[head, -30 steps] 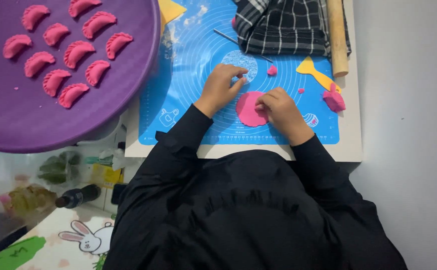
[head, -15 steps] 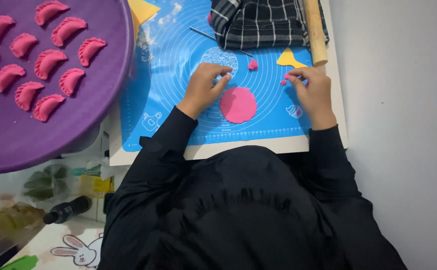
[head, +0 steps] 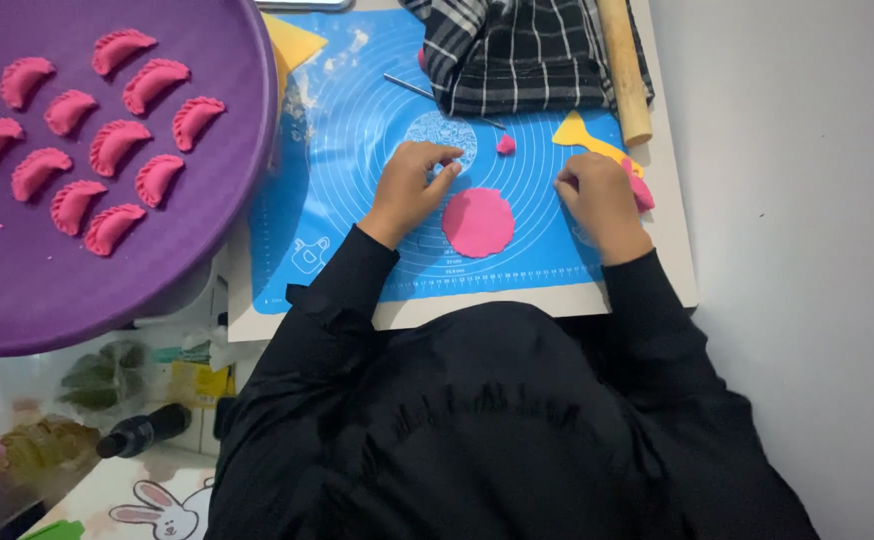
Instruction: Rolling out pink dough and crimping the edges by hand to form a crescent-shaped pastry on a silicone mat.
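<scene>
Blue mat [head: 357, 150] – pink dough disc [head: 478, 221] flat between hands, untouched; left hand [head: 412, 185] fingers loosely curled, empty; right hand [head: 597, 195] fisted beside pink dough lump [head: 641, 190] – grip unclear.

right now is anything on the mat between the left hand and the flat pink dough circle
Nothing visible. The left hand rests on the blue mat just left of the pink dough circle, with only bare mat between them.

Both hands [head: 412, 185] — off pink disc [head: 478, 222]

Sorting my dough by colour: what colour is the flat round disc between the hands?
Pink, the dough disc shows best in the head view, on the blue mat.
</scene>
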